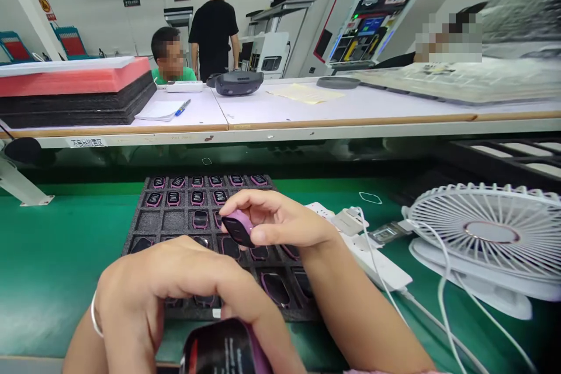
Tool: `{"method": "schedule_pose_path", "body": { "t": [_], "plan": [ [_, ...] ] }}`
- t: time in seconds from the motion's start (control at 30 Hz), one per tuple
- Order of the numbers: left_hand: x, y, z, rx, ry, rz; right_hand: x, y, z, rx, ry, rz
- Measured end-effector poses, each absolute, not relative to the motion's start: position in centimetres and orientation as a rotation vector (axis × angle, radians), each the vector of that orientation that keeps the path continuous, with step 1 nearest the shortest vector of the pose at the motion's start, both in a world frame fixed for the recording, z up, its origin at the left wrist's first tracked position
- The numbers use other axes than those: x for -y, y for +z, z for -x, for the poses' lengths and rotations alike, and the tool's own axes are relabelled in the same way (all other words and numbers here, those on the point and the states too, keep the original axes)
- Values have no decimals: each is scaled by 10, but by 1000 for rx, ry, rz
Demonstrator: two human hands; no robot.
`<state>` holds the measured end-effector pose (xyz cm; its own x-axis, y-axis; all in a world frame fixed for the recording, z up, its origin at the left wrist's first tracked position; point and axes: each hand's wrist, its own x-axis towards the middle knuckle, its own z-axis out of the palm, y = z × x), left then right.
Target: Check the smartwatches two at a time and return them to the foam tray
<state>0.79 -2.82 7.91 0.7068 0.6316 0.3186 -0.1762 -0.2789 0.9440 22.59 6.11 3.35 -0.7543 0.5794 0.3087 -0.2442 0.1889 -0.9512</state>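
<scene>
My left hand (175,274), with a white band at its wrist, is closed round a smartwatch case (223,347) close to the camera; red and small white text shows on its dark screen. Farther out, my right hand (284,219) pinches a purple smartwatch case (239,228) between thumb and fingers, its dark face turned toward me. Beneath both hands lies a dark foam tray (146,222) whose pockets hold several purple-rimmed watch cases. Those in the back rows show white text; the nearer ones look dark. Two pockets at the left are bare. My hands hide part of the tray.
On the green bench stand a white fan (486,231) and a white power strip (381,263) with loose cables at the right. A raised shelf (249,117) carries stacked foam sheets (74,90), a pen (183,107) and a dark headset-like device (239,83). Other people are behind it.
</scene>
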Motion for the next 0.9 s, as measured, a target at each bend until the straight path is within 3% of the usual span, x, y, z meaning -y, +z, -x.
{"method": "schedule_pose_path", "body": {
  "t": [0.17,0.37,0.6,0.9],
  "plan": [
    [37,72,-11,-356,955,-1540,-59,27,-225,1593,1796,183],
    [3,71,-6,-210,879,-1574,-55,34,-226,1409,1740,231],
    [-70,52,-16,-839,1320,-1460,-74,29,-213,1108,1753,418],
    [-88,38,-18,-815,1348,-1320,-83,25,-211,1036,1681,554]
  ]
}}
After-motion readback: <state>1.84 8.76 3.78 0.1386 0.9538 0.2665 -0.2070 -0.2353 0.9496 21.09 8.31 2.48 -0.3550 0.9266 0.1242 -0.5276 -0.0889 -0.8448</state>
